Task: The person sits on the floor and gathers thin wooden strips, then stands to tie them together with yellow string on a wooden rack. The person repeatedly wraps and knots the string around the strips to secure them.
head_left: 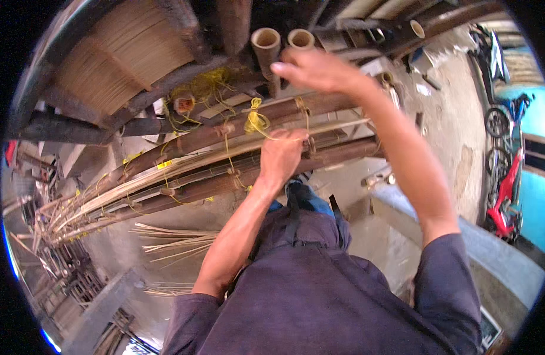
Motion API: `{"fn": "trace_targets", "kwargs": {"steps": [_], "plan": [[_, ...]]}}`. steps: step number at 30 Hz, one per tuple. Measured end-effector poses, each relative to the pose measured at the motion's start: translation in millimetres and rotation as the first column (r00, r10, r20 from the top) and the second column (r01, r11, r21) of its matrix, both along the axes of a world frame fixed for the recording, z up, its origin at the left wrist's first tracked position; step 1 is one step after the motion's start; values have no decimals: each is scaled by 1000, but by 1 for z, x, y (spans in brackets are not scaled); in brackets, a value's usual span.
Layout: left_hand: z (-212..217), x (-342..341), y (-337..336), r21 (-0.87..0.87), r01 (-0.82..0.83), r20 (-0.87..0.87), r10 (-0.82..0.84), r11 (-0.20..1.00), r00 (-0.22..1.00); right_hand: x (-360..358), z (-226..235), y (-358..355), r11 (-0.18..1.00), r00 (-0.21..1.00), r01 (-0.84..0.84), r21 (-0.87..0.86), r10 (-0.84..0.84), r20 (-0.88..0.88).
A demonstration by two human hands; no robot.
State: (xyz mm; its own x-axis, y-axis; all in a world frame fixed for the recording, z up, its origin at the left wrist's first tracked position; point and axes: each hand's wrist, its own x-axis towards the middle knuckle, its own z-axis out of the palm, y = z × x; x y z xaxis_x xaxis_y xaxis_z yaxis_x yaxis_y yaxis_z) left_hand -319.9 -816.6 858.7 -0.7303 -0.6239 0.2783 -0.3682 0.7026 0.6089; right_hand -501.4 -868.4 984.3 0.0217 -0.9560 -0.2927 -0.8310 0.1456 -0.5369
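Observation:
My left hand (281, 157) is closed at the bundle of thin bamboo strips (207, 155), with a yellow string (275, 138) running into its fingers. That string leads from a small looped hank of yellow string (256, 120) on the dark pole (213, 135) just beyond. Farther off, my right hand (323, 71) is raised in front of two upright bamboo tubes (265, 40). Its thumb sticks out to the left; blur and the angle hide the other fingers. The strips lie lengthwise in a long frame of poles, tied across with yellow string.
A tangle of yellow string (210, 86) lies beyond the frame, beside a small jar (183, 105). Loose strips (175, 239) rest on the floor at the left. On the right are a pale ledge (450, 236), a red motorcycle (506, 201) and a blue wall (539, 189).

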Motion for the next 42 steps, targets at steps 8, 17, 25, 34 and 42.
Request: {"fn": "trace_targets", "kwargs": {"steps": [8, 17, 25, 34, 42], "plan": [[39, 8, 1, 151, -31, 221, -4, 988, 975, 71, -30, 124, 924, 723, 331, -189, -120, 680], [70, -73, -71, 858, 60, -86, 29, 510, 996, 124, -118, 193, 978, 880, 203, -43, -162, 447], [-42, -91, -159, 359, 4, 537, -210, 933, 817, 95, -76, 265, 806, 784, 559, -193, -439, 439], [51, -145, -33, 288, 262, 125, -307, 921, 943, -29, -92, 282, 632, 270, 517, 578, -761, 590], [-8, -146, 63, 147, 8, 42, -14, 989, 999, -97, 31, 101, 807, 890, -453, -378, 436, -134]]}}
